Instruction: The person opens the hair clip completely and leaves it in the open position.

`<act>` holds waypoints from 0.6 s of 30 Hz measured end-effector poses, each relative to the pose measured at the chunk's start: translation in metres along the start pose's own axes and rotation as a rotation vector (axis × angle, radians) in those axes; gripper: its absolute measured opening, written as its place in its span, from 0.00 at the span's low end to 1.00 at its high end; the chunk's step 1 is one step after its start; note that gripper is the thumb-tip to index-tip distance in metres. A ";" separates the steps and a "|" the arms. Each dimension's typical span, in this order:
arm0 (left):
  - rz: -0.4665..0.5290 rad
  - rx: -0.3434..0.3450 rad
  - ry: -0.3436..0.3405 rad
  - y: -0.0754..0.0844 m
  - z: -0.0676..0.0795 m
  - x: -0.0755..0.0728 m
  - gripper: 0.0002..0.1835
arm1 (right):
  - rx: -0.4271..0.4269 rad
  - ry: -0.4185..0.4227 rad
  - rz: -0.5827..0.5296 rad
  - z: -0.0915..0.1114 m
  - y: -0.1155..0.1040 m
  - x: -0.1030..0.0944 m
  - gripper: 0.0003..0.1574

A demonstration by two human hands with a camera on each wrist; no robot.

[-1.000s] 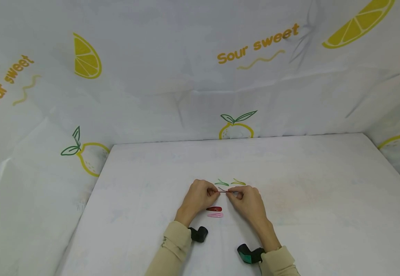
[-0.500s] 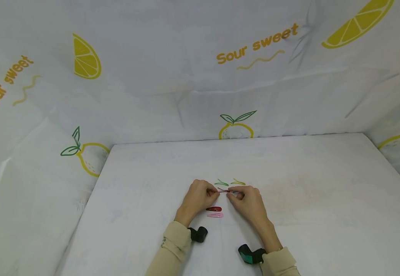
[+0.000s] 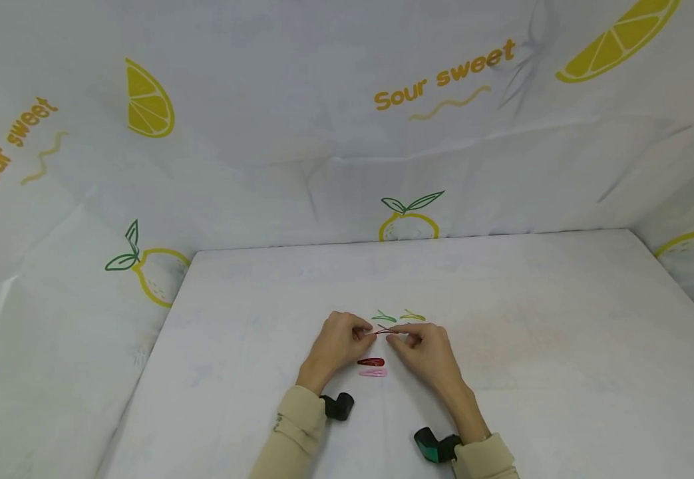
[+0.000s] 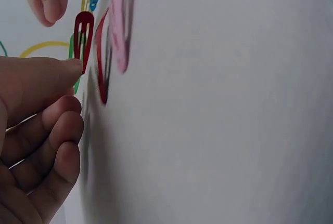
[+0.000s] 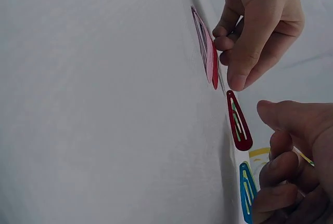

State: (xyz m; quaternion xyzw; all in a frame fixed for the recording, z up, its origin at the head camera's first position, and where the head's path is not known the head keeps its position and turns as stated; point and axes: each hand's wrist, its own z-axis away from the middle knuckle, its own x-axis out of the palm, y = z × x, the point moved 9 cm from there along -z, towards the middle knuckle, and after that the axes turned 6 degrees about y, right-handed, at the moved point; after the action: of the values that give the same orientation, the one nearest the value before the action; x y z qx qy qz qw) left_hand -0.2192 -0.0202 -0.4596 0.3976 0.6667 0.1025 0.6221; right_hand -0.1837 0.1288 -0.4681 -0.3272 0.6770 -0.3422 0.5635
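Observation:
A dark red snap hair clip (image 3: 386,330), its arms sprung apart, lies on the white table between both hands. My left hand (image 3: 339,344) has its thumb tip right beside the narrow end. In the right wrist view that tip shows uncovered below the left thumb (image 5: 244,68), so I see no pinch. Around the wide end is my right hand (image 3: 430,350), thumb and forefinger parted, with a small gap to the clip in the right wrist view. A blue clip (image 5: 247,193) lies past it by the right fingers, mostly hidden from the head view.
Behind the hands lie a green clip (image 3: 384,317) and a yellow clip (image 3: 413,315), both sprung apart. Nearer the body, a red clip (image 3: 371,362) and a pink clip (image 3: 373,373) lie flat. A lemon-print sheet (image 3: 275,133) hangs behind the table (image 3: 532,399).
The left fingers, earlier pinching the dark red clip's narrow end, have parted and drawn slightly left. The right fingertips have shifted a little left along the clip.

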 end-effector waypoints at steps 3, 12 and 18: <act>-0.002 -0.002 0.001 -0.001 0.004 -0.006 0.05 | -0.003 -0.047 -0.017 0.002 -0.003 0.006 0.07; 0.005 0.039 -0.023 0.004 0.013 -0.016 0.06 | -0.042 -0.157 -0.064 0.007 -0.011 0.017 0.07; -0.008 0.044 -0.062 0.003 0.024 -0.014 0.07 | -0.082 -0.235 -0.076 0.012 -0.014 0.025 0.09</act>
State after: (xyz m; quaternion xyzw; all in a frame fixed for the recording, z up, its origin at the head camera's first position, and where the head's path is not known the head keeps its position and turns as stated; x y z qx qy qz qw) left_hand -0.1972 -0.0364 -0.4524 0.4116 0.6509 0.0729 0.6338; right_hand -0.1747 0.0994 -0.4710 -0.4130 0.6068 -0.2947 0.6119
